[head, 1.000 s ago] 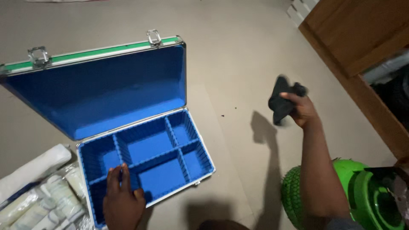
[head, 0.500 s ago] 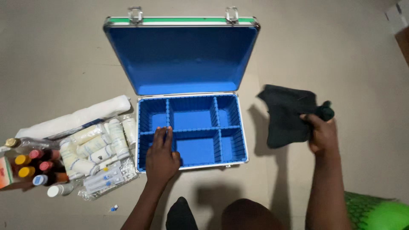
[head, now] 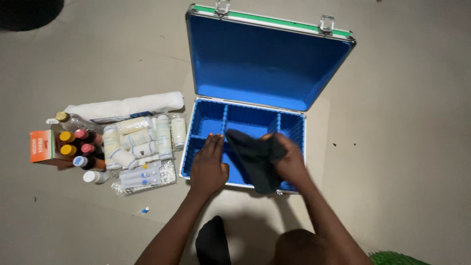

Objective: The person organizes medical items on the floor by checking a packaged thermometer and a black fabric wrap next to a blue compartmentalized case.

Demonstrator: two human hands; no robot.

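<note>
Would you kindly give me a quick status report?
Right hand grips black cloth inside blue case. Left hand rests on case's front edge. Nothing blocking.

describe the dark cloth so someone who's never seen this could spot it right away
Find the open blue case with its lid standing up on the floor. Over its divided tray, by the front edge, the right hand grips the black cloth, while the left hand rests beside it. It is the only dark, limp thing there; the supplies left of the case are pale or bright.
</note>
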